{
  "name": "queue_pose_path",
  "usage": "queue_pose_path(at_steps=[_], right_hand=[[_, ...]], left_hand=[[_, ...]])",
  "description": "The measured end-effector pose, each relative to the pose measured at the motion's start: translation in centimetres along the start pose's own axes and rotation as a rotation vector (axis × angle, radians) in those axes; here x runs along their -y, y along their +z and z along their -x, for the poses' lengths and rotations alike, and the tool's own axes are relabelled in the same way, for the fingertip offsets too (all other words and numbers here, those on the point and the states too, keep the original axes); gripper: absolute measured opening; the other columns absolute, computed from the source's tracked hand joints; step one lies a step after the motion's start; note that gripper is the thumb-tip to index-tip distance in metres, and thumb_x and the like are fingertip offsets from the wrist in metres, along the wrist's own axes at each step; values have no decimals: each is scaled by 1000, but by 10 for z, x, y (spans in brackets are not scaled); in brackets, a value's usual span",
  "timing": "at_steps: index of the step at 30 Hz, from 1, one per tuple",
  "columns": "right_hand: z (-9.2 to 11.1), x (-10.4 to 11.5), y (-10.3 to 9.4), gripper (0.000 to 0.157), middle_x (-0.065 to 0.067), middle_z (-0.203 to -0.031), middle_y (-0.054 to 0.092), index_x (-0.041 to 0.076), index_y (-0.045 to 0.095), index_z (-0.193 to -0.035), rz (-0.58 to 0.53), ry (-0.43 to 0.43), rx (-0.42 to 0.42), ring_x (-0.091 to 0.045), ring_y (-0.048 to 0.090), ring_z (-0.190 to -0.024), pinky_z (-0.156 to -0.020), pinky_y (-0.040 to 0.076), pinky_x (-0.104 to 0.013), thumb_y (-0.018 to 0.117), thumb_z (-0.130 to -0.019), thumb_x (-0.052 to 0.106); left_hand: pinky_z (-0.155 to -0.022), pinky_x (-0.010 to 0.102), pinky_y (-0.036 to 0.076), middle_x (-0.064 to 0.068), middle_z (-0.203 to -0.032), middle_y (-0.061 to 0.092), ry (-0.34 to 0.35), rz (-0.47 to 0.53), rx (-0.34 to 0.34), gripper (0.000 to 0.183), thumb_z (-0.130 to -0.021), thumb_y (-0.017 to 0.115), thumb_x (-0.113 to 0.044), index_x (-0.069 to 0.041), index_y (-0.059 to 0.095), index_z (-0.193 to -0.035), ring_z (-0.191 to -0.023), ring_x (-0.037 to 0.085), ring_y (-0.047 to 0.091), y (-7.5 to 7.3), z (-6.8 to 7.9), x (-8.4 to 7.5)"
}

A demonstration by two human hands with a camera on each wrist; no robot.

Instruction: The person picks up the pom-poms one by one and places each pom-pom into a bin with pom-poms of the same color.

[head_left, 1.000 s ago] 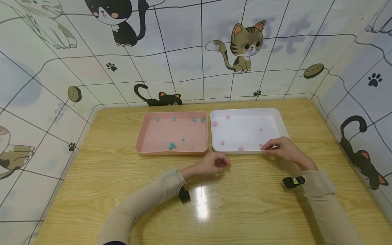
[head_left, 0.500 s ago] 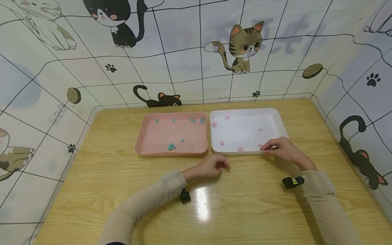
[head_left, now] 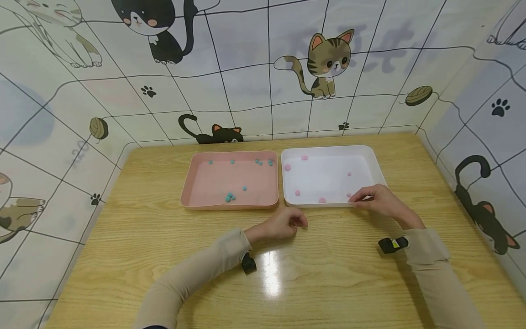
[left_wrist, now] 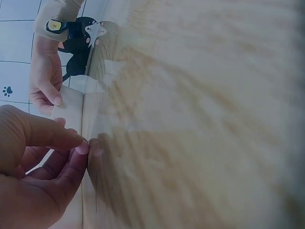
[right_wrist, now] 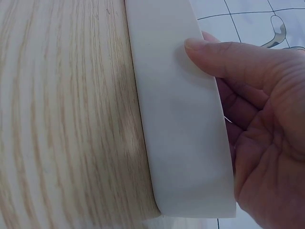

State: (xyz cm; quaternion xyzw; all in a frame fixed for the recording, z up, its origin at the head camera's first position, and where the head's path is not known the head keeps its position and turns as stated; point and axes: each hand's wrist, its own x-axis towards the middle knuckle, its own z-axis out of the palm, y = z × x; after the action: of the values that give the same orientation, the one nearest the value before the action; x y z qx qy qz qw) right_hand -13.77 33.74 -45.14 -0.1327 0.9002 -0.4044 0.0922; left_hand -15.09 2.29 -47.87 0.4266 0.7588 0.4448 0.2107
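My right hand (head_left: pixel 380 201) grips the near wall of the white tray (head_left: pixel 324 176) at its right end. In the right wrist view the thumb (right_wrist: pixel 209 52) presses on the tray's outer wall, and the fingers go behind the rim. Several pink bits (head_left: pixel 297 193) lie in this tray. My left hand (head_left: pixel 279 224) rests on the table just in front of where the two trays meet, fingers loosely curled, with nothing seen in it. Beside the white tray, on its left, stands a pink tray (head_left: pixel 213 183) with several small teal bits (head_left: pixel 228 197).
Both trays stand side by side on a wooden table (head_left: pixel 328 274). Behind and at both sides rise walls covered in a cat-print sheet (head_left: pixel 255 96). A small black camera (head_left: pixel 248 263) hangs at the left wrist, another black camera (head_left: pixel 388 245) at the right wrist.
My left hand has shifted very slightly toward the near side of the table. The right hand keeps its grip on the white tray, and both trays stay in place.
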Motion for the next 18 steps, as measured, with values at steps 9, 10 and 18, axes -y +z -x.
queue_pose_path(at_steps=[9, 10, 18], right_hand=[[1, -1, 2, 10, -13, -92, 69, -1, 72, -88, -17, -22, -15, 4, 56, -85, -66, 50, -18, 66, -82, -5], [0, -1, 2, 10, -13, -92, 69, 0, 72, -89, -18, -17, -16, 4, 56, -85, -66, 50, -18, 66, -82, -5], [-1, -2, 1, 10, -13, -93, 69, 0, 72, -90, -11, 1, -2, 3, 56, -85, -67, 50, -18, 66, -83, -4]], left_hand=[[-69, 15, 50, 14, -88, 66, -2, 14, 2, 27, -73, 50, 22, 6, 65, -89, -77, 18, 61, -1, 1, -1], [-69, 15, 50, 14, -88, 66, -4, 19, -1, 26, -74, 51, 22, 6, 66, -89, -77, 17, 61, -1, 1, -1], [-78, 18, 50, 17, -95, 66, -4, 101, -32, 20, -80, 55, 18, 7, 65, -94, -86, 19, 62, -6, -5, -9]])
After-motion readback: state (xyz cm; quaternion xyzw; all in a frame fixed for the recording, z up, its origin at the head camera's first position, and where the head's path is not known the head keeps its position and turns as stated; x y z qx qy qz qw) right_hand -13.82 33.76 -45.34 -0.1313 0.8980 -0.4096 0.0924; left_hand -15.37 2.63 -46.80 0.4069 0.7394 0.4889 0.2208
